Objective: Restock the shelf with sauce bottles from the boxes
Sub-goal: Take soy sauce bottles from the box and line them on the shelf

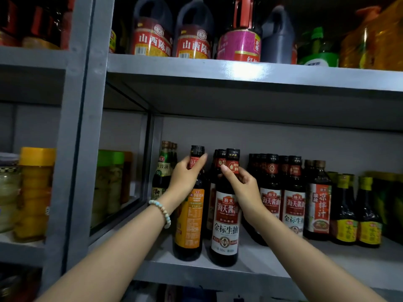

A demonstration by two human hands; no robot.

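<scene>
Two dark sauce bottles stand at the front of the grey middle shelf (196, 277). The orange-label bottle (190, 221) is on the left, and my left hand (186, 174), with a bead bracelet on the wrist, grips its neck. Beside it stands the white-and-red-label bottle (225, 223), whose neck my right hand (241, 184) grips. Both bottles are upright with their bases on the shelf board. More bottles of the same kind stand behind and to the right (281, 199).
Green-capped bottles (164, 168) fill the shelf's left back corner. Small yellow-label bottles (357, 214) stand at the right. Large vinegar jugs (172, 31) sit on the shelf above. A grey upright post (80, 127) divides off jars (32, 192) at the left.
</scene>
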